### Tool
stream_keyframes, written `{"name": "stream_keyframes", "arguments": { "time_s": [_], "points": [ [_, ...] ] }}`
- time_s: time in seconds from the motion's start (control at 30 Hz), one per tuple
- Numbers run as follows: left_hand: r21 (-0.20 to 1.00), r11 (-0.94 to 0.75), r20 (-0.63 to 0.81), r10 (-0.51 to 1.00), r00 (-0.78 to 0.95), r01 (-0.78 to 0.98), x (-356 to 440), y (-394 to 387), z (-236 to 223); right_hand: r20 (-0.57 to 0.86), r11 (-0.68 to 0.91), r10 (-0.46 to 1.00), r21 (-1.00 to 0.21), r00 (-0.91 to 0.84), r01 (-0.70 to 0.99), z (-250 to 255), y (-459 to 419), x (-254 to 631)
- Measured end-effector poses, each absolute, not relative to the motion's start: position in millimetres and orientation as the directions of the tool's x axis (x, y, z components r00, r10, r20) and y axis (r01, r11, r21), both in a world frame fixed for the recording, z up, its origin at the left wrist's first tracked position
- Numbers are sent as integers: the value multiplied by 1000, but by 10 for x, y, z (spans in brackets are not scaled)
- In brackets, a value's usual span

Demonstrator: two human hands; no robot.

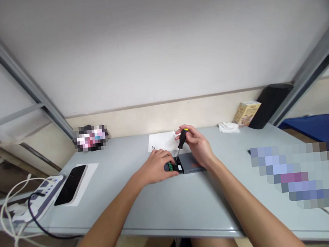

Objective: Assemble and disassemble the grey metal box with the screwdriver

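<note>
My right hand (197,141) grips a screwdriver (183,138) with a black handle and yellow end cap. Its metal shaft slants down to the left, and the tip meets an opened part of a dark grey electronic device (193,163). A green circuit board (171,166) shows at the device's left end. My left hand (156,165) is closed around that left end, fingers behind and thumb along the front edge. What the tip touches exactly is too small to make out.
Behind the device lies a white paper (162,141) with a few tiny dark pieces. At left are a phone (71,184) and a power strip (41,197) with tangled cables. A yellow box (246,113), crumpled tissue (228,127) and black cylinder (270,104) stand at back right.
</note>
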State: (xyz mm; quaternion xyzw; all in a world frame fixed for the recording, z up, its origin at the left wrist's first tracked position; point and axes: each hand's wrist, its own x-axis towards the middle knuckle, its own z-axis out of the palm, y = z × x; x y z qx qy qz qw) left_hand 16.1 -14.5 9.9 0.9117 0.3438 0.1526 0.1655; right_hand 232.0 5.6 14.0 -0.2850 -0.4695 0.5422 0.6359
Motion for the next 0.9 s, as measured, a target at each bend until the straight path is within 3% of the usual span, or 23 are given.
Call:
{"name": "stream_keyframes", "arguments": {
  "time_s": [0.23,0.5,0.9],
  "points": [
    [411,-707,163,678,717,575,162,-136,76,299,255,953,-875,-45,-410,175,13,2341],
    [462,-690,178,688,703,557,165,-119,39,270,125,952,-772,-144,-623,163,34,2321],
    [481,-690,184,683,707,541,162,-120,39,237,63,952,-769,-192,-636,301,-31,2303]
  ]
}}
